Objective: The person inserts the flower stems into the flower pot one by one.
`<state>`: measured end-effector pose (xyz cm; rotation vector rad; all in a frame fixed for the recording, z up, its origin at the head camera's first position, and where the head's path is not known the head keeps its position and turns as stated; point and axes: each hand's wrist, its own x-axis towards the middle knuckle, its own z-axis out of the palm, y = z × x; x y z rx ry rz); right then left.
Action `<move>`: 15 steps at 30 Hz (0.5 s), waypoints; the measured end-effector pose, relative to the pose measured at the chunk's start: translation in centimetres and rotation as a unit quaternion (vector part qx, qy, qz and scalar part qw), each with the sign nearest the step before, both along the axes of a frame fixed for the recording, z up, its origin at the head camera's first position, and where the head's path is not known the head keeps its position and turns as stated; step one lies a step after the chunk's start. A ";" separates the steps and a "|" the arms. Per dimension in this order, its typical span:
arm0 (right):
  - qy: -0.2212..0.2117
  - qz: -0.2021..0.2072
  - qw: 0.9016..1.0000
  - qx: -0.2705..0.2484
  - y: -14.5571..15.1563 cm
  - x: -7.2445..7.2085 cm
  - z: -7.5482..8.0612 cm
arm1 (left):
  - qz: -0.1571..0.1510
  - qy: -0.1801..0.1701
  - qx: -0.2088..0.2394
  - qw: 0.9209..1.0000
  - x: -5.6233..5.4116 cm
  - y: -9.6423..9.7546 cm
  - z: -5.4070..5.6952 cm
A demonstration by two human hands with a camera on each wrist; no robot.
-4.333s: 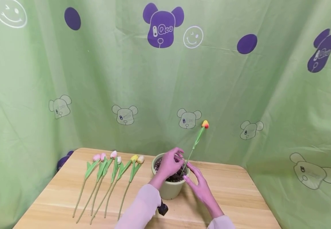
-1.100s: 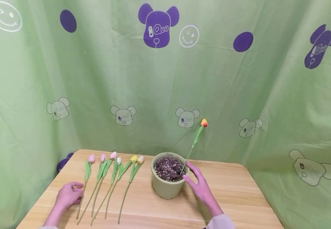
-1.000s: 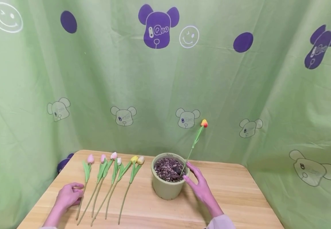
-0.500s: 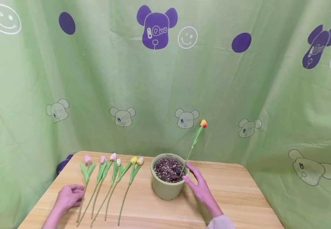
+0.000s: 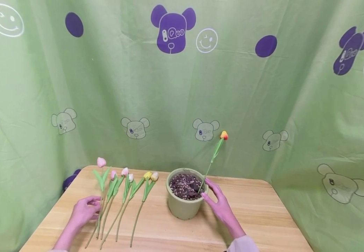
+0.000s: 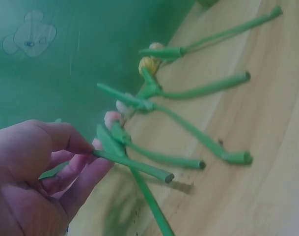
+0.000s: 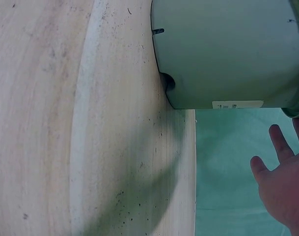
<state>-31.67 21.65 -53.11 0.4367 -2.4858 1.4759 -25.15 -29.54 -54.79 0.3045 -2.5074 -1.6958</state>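
While my left hand [image 5: 85, 210] pinches the stem of a pink tulip [image 5: 101, 162], with its flower up off the wooden table [image 5: 248, 203], my right hand [image 5: 222, 206] touches the rim of the green pot [image 5: 183, 210], its fingers spread and mostly straight. Five other tulips [image 6: 203, 88] lie between my left hand and the pot: two pink, one white, one yellow and one cream. The closest stem crosses the one I hold. A red and yellow tulip [image 5: 224, 135] leans out of the pot by my right hand, and I can't see where its stem ends in the dark soil [image 5: 185, 185]. A green curtain [image 5: 175, 87] with bears hangs behind. From my left wrist, my hand hides the held flower. From my right wrist, the pot's top is cut off, and its sticker [image 7: 237, 104] is too small to read.
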 end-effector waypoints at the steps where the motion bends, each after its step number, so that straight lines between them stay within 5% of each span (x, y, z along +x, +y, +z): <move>1: 0.001 0.000 1.000 -0.001 0.0 0.0 0.0 | -0.002 0.000 0.004 1.000 -0.1 0.2 0.1; 15: -0.001 0.003 1.000 0.004 0.2 0.0 0.0 | -0.024 0.036 0.068 0.997 -1.4 5.0 3.1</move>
